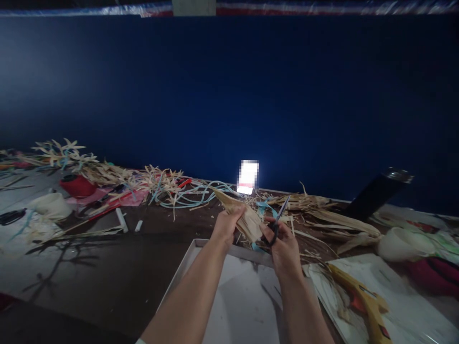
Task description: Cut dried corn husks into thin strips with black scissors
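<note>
My left hand (226,225) is closed around a tan dried corn husk (239,212) that points up and to the left over the table. My right hand (283,243) grips a pair of dark scissors (278,219), its fingers through the handles and the blades angled up to the right beside the husk. Both hands hover above the far edge of a shallow white tray (201,258).
Husk strips and husk flowers (107,172) litter the dark table. A red spool (77,185) and white glue sticks (122,220) lie at left. A yellow glue gun (366,301) rests on white paper at right, near a black flask (376,193) and a white cup (401,243). A blue wall stands behind.
</note>
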### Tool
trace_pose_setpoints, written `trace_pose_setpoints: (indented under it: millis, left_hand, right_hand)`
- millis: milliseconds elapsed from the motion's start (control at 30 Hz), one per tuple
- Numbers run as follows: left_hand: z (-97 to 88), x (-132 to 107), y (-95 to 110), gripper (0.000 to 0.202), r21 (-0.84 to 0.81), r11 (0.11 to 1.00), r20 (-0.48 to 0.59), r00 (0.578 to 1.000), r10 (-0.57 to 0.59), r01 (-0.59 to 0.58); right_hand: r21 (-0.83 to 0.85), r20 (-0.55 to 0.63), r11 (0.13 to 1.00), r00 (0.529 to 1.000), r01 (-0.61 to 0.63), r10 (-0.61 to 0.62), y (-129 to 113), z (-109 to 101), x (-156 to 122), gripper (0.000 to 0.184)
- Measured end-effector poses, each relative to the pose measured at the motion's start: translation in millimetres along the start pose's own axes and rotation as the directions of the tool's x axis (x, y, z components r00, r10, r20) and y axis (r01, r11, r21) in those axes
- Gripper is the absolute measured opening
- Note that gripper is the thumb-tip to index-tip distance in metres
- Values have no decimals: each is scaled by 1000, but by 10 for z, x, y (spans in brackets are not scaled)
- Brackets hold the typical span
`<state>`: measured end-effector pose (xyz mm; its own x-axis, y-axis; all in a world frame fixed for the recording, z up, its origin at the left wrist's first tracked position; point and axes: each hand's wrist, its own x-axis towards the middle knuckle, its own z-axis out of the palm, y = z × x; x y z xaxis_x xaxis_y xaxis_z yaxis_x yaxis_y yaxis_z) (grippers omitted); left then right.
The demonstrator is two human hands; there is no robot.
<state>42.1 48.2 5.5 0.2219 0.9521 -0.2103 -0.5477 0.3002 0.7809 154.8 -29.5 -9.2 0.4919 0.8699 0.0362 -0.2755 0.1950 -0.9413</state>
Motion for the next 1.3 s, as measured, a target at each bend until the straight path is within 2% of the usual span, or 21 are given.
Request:
trace_pose_setpoints:
  millis: [100, 167, 267, 333, 433, 633, 800, 1000, 1133, 1233, 1300]
  left_hand:
    - [37, -17, -21, 38, -38, 999, -55, 998, 36, -38]
    - [57, -40, -37, 39, -51, 998, -55, 998, 37, -39]
    - [85, -97, -59, 41, -13, 999, 49, 998, -43, 43]
    - [100, -141, -66, 42, 64, 992, 140, 983, -121, 113]
    - [102, -184, -65, 43, 165, 980, 192, 972, -138, 107]
    - [46, -158, -60, 41, 369, 929, 147, 987, -64, 6]
    - [48, -158, -58, 38, 368, 930, 167, 985, -46, -19]
    - [145, -244, 1, 29, 331, 944, 147, 989, -30, -20]
    - [180, -280, 12, 22, 374, 924, 132, 991, 30, -78]
    - [146, -240, 7, 20, 427, 892, 132, 986, 104, -151]
    - [100, -195, 36, 21, 463, 865, 88, 981, 171, -193]
  right_hand:
    - [-10, 5, 1000, 1000, 2, -2, 7, 20, -8, 46]
    - [-12, -24, 1000, 1000, 12, -12, 1, 29, -8, 44]
    - [-34, -90, 998, 995, 51, -54, -17, 40, -5, 40]
    - [-69, -107, 996, 992, 56, -63, -27, 46, -5, 41]
    - [-91, -95, 995, 995, 30, -39, -27, 48, -7, 45]
    - [-99, -142, 995, 990, 2, -16, -14, 21, 6, 48]
    - [-55, -152, 998, 988, 23, -31, 31, -11, 30, 44]
    - [-70, -174, 997, 984, 31, -43, 52, -18, 35, 41]
    - [-83, -178, 996, 983, 35, -50, 48, -30, 43, 39]
    - [-69, -145, 998, 989, -7, -3, 43, -33, 53, 40]
    - [-68, -112, 997, 993, -40, 32, 27, -18, 48, 40]
